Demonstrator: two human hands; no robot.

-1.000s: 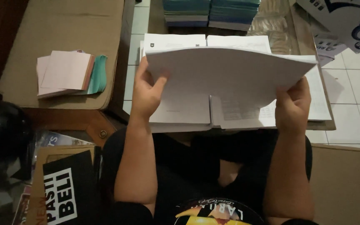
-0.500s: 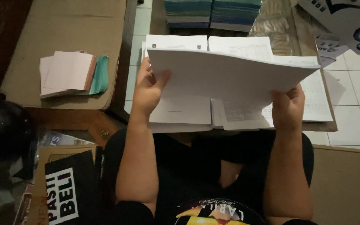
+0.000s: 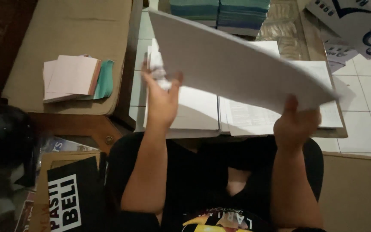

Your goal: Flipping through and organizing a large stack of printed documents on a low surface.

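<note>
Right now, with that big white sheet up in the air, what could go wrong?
The big sheet is held only at its edges, by the left hand and the right hand, and it sags between them, so it might crease or bend. It also hides much of the paper stacks on the board below, so setting it down square may be hard. It could brush the loose top sheets out of line.
</note>
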